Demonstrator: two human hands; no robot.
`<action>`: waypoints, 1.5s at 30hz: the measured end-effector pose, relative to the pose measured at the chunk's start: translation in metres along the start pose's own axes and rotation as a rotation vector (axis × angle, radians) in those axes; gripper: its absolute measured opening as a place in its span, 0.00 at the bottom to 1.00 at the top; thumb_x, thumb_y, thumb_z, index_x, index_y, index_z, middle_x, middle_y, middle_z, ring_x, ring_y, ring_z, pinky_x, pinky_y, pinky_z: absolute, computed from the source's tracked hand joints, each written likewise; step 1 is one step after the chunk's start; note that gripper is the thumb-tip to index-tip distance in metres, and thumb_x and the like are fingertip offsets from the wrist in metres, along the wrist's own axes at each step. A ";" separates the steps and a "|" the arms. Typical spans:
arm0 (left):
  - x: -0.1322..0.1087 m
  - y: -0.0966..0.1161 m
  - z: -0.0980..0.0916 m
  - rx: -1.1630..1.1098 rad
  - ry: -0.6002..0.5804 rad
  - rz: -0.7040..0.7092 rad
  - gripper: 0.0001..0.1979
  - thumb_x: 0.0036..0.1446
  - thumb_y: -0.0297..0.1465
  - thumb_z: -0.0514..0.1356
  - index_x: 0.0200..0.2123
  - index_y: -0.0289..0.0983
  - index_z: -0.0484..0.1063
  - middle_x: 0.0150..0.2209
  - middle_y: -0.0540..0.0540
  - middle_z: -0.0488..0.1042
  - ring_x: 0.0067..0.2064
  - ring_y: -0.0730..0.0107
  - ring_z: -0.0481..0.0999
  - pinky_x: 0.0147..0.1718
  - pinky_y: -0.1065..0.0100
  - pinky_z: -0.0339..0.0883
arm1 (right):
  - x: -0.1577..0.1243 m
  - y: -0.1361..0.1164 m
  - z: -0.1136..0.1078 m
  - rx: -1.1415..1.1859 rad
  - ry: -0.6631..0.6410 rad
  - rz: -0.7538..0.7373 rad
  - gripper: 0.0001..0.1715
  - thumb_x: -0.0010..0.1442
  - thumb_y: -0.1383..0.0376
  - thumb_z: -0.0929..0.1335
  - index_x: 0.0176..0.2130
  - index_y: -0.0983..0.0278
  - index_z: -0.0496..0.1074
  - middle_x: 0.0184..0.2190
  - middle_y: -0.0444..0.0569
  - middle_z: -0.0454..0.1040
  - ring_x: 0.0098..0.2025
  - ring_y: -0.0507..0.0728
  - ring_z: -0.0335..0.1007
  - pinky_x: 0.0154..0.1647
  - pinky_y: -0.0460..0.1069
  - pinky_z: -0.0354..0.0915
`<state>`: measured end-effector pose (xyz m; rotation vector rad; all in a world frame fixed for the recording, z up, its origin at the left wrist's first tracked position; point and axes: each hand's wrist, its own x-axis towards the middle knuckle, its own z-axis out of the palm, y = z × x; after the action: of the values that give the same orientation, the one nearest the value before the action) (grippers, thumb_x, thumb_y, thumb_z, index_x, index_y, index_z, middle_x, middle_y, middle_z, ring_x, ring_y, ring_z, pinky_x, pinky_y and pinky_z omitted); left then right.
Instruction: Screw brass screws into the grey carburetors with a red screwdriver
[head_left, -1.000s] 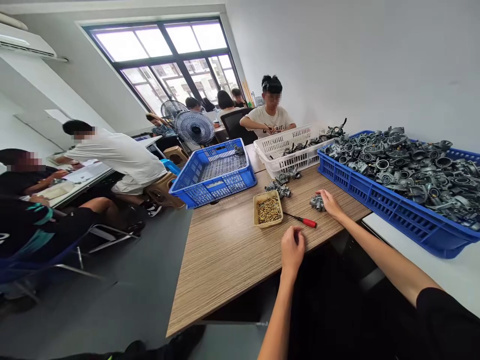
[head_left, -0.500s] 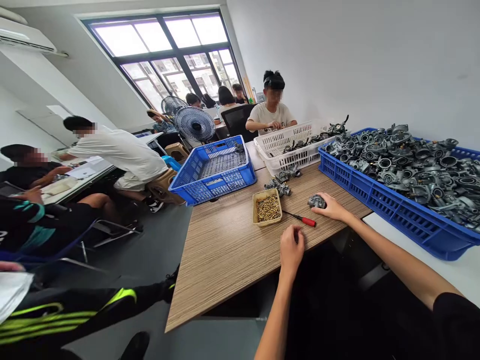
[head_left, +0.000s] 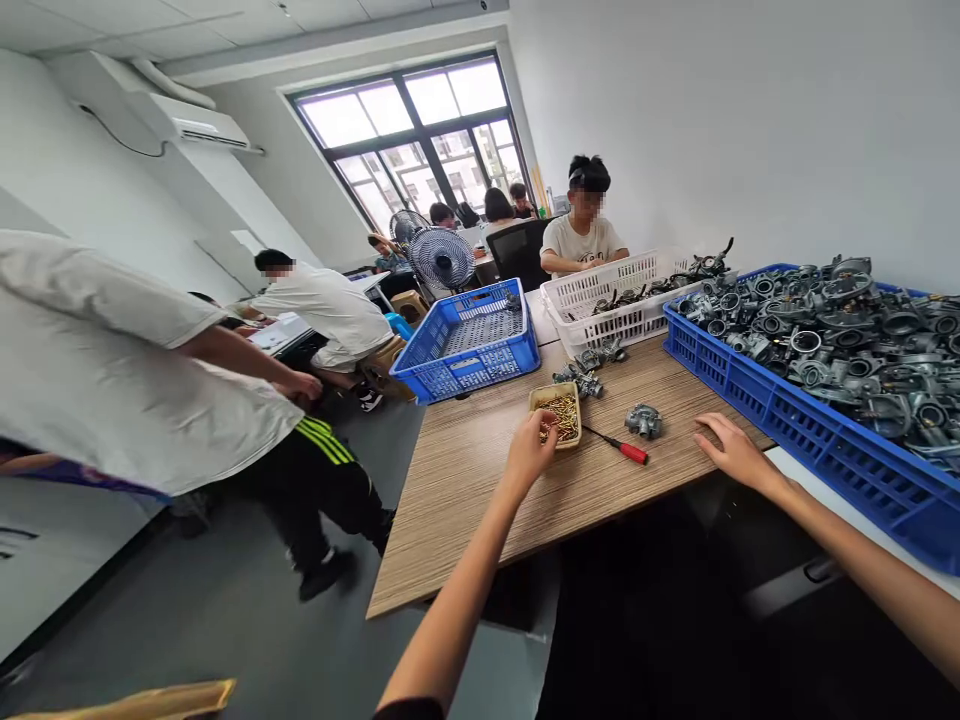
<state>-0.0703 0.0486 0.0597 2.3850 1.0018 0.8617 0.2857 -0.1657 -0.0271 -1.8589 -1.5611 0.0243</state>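
My left hand (head_left: 531, 452) reaches over the near left rim of a small cream tub (head_left: 578, 428) of brass screw-like pieces (head_left: 561, 412). Its fingers are bent together among the pieces; what they pinch, if anything, is hidden. To the right, my right hand (head_left: 739, 455) rests on the tabletop with fingers spread and nothing in them. Between the hands sits a grey metal carburetor (head_left: 643, 421), apart from both. A screwdriver with a red handle (head_left: 633, 453) lies between the tub and that carburetor, its shaft pointing toward the tub.
Several carburetors (head_left: 579, 378) lie behind the tub. A blue crate (head_left: 750, 370) heaped with carburetors stands right, beside a white basket (head_left: 622, 318). Another blue crate (head_left: 466, 368) stands back left. A co-worker (head_left: 585, 225) sits opposite; a person (head_left: 150, 370) stands left of the wooden table (head_left: 457, 480).
My right hand has let go of the carburetor and moved right. My left hand has gone from the table's front edge to the brass pieces. The view has shifted, and a person stands at left.
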 end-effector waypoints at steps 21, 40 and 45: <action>0.078 -0.021 0.024 0.512 -0.358 -0.094 0.19 0.60 0.18 0.55 0.47 0.37 0.80 0.52 0.39 0.81 0.53 0.60 0.79 0.55 0.64 0.69 | -0.008 0.010 0.021 -0.201 0.057 -0.119 0.24 0.71 0.57 0.60 0.55 0.61 0.77 0.55 0.58 0.78 0.56 0.68 0.73 0.56 0.62 0.71; 0.091 -0.014 0.023 0.689 -0.468 -0.096 0.15 0.69 0.25 0.53 0.46 0.37 0.81 0.49 0.37 0.83 0.52 0.58 0.82 0.53 0.63 0.72 | -0.008 0.010 0.026 -0.183 0.099 -0.124 0.23 0.71 0.58 0.59 0.54 0.59 0.77 0.54 0.57 0.79 0.55 0.68 0.74 0.56 0.62 0.71; 0.100 -0.011 0.026 0.710 -0.475 -0.107 0.11 0.67 0.26 0.58 0.43 0.37 0.82 0.48 0.36 0.83 0.52 0.54 0.83 0.53 0.63 0.73 | -0.008 0.006 0.024 -0.192 0.102 -0.118 0.22 0.71 0.58 0.59 0.53 0.59 0.77 0.54 0.56 0.79 0.55 0.67 0.74 0.55 0.61 0.72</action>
<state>-0.0035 0.1267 0.0729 2.8470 1.3587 -0.1585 0.2779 -0.1613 -0.0517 -1.8773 -1.6466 -0.2784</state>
